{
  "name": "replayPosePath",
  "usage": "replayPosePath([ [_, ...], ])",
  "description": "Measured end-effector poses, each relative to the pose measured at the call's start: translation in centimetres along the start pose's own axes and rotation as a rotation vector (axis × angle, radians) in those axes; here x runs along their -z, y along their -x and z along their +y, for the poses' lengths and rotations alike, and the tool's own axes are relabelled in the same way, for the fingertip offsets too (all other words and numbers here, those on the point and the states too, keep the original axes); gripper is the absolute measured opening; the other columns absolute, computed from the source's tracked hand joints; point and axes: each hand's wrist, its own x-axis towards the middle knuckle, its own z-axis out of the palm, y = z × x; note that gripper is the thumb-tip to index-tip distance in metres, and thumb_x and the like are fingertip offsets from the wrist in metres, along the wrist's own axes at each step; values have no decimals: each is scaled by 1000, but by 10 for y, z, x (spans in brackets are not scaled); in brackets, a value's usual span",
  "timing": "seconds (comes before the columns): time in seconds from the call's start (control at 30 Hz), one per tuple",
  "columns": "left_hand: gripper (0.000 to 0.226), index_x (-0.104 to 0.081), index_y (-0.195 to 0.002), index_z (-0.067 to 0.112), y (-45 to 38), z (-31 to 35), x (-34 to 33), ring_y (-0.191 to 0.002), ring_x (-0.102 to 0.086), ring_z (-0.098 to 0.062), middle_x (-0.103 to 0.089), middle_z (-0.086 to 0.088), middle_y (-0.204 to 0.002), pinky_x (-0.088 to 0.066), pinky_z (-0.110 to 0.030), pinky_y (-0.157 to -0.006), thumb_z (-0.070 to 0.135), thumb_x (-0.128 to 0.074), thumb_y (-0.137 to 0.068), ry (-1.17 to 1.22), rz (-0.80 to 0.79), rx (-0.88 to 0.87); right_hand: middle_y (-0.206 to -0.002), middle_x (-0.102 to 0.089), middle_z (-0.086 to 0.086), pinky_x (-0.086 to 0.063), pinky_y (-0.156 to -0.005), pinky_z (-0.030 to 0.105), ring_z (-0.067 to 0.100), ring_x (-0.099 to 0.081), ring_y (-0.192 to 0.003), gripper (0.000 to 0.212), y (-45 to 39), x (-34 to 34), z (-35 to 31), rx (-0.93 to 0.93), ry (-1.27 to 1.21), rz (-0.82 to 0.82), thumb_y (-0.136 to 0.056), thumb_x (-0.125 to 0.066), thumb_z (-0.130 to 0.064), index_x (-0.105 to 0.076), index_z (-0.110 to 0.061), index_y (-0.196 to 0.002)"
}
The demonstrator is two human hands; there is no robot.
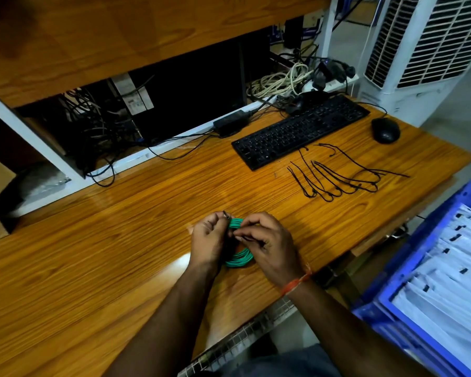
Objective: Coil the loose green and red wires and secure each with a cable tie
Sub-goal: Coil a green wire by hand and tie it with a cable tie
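Near the table's [120, 240] front edge, left hand [208, 240] and right hand [267, 244] both pinch a black cable tie [227, 214] around the green coil [238, 259]; threading the tail squarely should help.

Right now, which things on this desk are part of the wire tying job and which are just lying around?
In use: green wire coil, held by left hand and right hand; spare cable ties.
Lying about: keyboard, mouse, blue crate.

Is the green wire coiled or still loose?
Coiled: the green wire sits in a tight ring between the left hand and right hand.
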Motion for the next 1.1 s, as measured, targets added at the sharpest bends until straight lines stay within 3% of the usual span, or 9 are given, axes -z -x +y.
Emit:
replayPosePath([
  [0.13,30,-65,-77,15,2,-3,-1,-62,-46,-18,-54,-6,-65,-35,-32,-59,11,-55,-105,-26,6,-58,-107,-72,-13,-47,-90,24,13,-57,-110,11,2,3,-4,1,17,20,-93,-75,-18,-80,-24,-101],
  [0.33,40,-50,-66,14,2,-8,4,-67,-37,-19,-43,-7,-67,-31,-42,-63,37,-63,-96,-205,15,-190,-101,-75,-15,-52,-88,34,14,-65,-106,8,3,7,-7,-93,-157,3,-92,-75,-17,-80,-20,-97],
  [0.43,38,-55,-69,9,4,-7,5,-67,-43,-17,-49,-4,-67,-34,-37,-63,31,-61,-100,-202,-12,-190,-101,-75,-15,-56,-87,38,14,-64,-106,11,4,10,-12,-121,-236,-2,-91,-75,-15,-80,-21,-100],
  [0.53,29,-67,-84,-1,2,-9,6,-72,-58,-16,-64,-4,-74,-44,-32,-66,18,-58,-104,-181,-31,-150,-99,-72,-14,-58,-86,42,14,-65,-105,16,5,11,-15,-189,-298,-14,-92,-75,-15,-80,-26,-102],
  [0.63,24,-75,-90,8,3,-8,6,-82,-64,-20,-71,-5,-84,-48,-35,-74,16,-57,-105,-160,-61,-141,-102,-73,-17,-58,-90,44,16,-68,-105,28,2,12,-22,-235,-340,-30,-95,-71,-16,-73,-35,-115],
  [0.73,27,-69,-91,-1,6,-8,4,-75,-59,-25,-65,-11,-76,-45,-36,-70,16,-54,-106,-138,-76,-127,-96,-76,2,-57,-93,35,18,-72,-101,36,-1,12,-32,-355,-523,-9,-100,-64,-14,-55,-25,-133],
  [0.9,39,-65,-73,10,8,-6,4,-56,-50,-21,-57,-7,-61,-37,-32,-57,31,-55,-105,-244,-110,-123,-83,-74,-1,-55,-75,27,10,-72,-82,7,-5,7,-36,-486,-485,188,-99,-66,-16,-66,-21,-104],
  [1.0,44,-59,-65,13,10,-6,3,-46,-41,-15,-51,-6,-54,-29,-27,-48,26,-55,-106,-256,-102,-101,-80,-74,-10,-55,-67,20,6,-71,-78,6,-10,8,-34,-454,-335,233,-94,-74,-15,-73,-22,-93],
  [1.1,45,-56,-66,6,9,-6,3,-47,-40,-16,-50,-6,-54,-27,-28,-48,31,-57,-104,-288,-124,-126,-80,-74,-11,-60,-65,27,7,-71,-78,5,-13,13,-35,-374,-190,226,-90,-77,-17,-78,-18,-95],
])
